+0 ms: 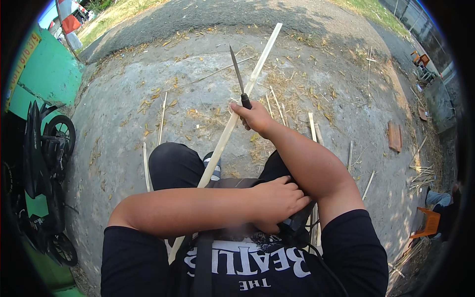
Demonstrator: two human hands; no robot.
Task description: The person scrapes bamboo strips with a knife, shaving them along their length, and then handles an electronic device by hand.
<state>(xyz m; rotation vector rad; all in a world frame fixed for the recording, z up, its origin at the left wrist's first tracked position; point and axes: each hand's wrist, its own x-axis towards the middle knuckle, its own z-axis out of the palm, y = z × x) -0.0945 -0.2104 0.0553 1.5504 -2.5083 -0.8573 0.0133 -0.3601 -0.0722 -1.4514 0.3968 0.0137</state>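
Observation:
My right hand [253,119] is closed around the black handle of a knife [237,72], its long narrow blade pointing up and away from me. A long pale strip of split bamboo or wood [225,136] slants across my lap from lower left to far middle. It passes under my left forearm and behind my right hand, whose thumb lies along it; whether that hand also grips the strip, I cannot tell. My left hand [279,203] reaches across my body to beside my right elbow, fingers bent over something dark. Next to it sits a black device [294,225] with a cable.
Several thin strips lie on the concrete, including one strip [163,119] at left. A motorcycle [49,173] stands by a green wall [49,64]. At right are a brick-coloured tile [395,136], an orange chair [426,222] and part of another person [439,199].

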